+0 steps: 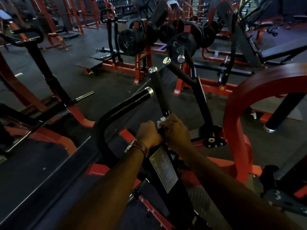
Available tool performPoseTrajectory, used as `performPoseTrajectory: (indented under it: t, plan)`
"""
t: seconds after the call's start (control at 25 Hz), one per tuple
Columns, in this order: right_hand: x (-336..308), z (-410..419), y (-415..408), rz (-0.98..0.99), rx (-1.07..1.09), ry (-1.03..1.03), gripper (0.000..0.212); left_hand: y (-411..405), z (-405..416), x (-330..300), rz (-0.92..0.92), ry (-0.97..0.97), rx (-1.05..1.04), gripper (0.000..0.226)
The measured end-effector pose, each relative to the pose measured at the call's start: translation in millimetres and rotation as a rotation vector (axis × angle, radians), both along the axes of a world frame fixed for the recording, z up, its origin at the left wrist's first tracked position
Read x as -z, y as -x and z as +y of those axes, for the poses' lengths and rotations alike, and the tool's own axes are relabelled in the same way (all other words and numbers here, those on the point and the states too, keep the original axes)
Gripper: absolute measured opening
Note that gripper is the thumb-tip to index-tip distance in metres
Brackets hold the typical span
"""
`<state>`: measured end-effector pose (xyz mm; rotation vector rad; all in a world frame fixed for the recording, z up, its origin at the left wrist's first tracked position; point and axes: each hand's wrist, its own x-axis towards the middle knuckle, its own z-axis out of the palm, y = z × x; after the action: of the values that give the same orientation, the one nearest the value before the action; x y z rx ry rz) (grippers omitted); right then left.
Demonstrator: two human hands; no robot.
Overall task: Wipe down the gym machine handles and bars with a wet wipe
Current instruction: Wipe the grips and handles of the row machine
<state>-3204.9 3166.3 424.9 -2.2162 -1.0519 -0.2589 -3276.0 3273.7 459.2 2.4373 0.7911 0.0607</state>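
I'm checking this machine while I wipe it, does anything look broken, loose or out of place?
Nothing stands out. Both hands, left and right, grip the base of the middle handle, with the white wipe bunched between them. The label plate sits flat.

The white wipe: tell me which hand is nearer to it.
Right. The right hand holds the white wipe against the base of the upright black handle; the left hand grips the bar just beside it.

Two hands (149,131), three handles (159,90), one wipe (161,120)
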Motion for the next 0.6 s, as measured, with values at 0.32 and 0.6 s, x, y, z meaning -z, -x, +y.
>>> performPoseTrajectory:
  t: [0.32, 0.6]
  plan:
    - [-3, 13, -31, 0.091, 0.117, -0.342, 0.019, -2, 0, 0, -0.005, 0.116, 0.03, 0.05]
    - [14, 11, -10, 1.528, 0.118, -0.977, 0.029, -5, 2, 1, 0.029, 0.146, -0.016, 0.055]
